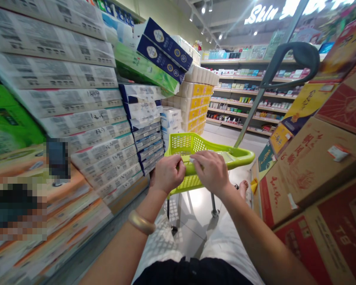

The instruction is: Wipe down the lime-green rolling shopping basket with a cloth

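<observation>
A lime-green plastic shopping cart (178,143) with a perforated basket stands in front of me. My left hand (168,171) is closed in a fist on the left part of its handle (191,170). My right hand (211,171) lies over the handle a little to the right, its fingers curled down onto it. Something small and whitish shows at the right fingertips, too small to name. A bracelet (141,222) is on my left wrist. The cart's metal legs and wheels (215,213) show below the basket.
Stacked packs (91,103) line the left side, with tilted blue boxes (166,51) on top. Cardboard cartons (311,158) crowd the right. A slanted pole (252,111) bears a dark grey loop (311,59). Stocked shelves (240,81) stand behind the aisle. A foot (243,187) is beside the cart.
</observation>
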### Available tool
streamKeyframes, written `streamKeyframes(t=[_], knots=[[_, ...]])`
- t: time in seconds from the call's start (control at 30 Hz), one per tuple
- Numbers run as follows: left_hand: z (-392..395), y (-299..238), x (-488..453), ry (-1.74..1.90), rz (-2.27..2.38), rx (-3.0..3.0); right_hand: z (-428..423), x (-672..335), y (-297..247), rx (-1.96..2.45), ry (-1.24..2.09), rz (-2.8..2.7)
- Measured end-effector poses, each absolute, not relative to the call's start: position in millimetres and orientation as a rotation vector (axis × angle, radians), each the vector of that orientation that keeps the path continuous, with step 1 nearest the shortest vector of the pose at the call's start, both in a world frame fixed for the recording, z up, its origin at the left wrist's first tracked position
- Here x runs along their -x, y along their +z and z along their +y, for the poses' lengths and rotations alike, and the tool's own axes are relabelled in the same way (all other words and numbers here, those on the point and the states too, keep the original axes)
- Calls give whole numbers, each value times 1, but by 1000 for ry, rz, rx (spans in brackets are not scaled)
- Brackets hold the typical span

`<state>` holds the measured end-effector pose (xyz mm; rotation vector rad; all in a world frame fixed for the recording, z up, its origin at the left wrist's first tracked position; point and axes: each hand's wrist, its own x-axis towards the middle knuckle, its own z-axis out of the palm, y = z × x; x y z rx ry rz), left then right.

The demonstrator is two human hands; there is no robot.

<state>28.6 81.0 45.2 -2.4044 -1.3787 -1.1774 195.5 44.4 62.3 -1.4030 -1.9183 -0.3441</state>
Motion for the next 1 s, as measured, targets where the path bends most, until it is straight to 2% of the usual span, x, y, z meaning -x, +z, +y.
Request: streamKeyframes(t=[0.13,0.4,0.5,0.7,1.0], knots=[[82,45,-27,-1185,-1352,2407,35,-177,59,1278,-351,-1965],[80,44,-26,-1192,-1363,2396,45,-246,43,1411,-401,-1652],[79,45,-28,-1179,-1365,2390,41,-227,37,1400,-423,-1591],[77,46,-30,-1176,-1341,2404,29,-173,31,1201,-442,-1859],[79,44,-31,-1247,-1315,2399,48,-249,18,1315,-561,-1441]])
